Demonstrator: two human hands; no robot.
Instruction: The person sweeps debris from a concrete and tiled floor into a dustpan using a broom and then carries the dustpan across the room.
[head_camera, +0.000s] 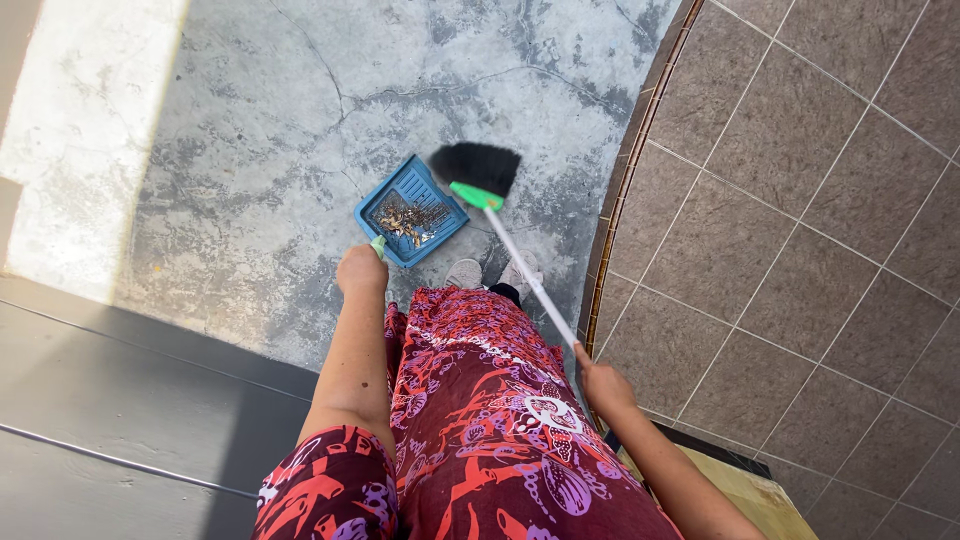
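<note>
1. The left hand (361, 270) is closed around the green handle (377, 245) of the blue dustpan (411, 210), which sits on the grey concrete floor (250, 130) just ahead of the person's feet, toward 12 o'clock from the body

2. The right hand (598, 383) grips the upper end of the broom handle (525, 275); the black bristles (476, 166) rest at the pan's 2 o'clock corner, touching or just beside its edge

3. Brown dry debris (408, 216) lies inside the pan

4. To do this sweeping well, I judge the pan's lip should stay pressed flat on the concrete and the bristles drawn in short strokes toward 8 o'clock, into the tray, so nothing slips under or scatters

5. Count: one dustpan, one broom, two hands, two light shoes (463, 273) partly hidden by the red patterned dress (480, 400)

6. Brown tiled paving (800, 200) lies at 3 o'clock, a dark step at 8 o'clock
</note>
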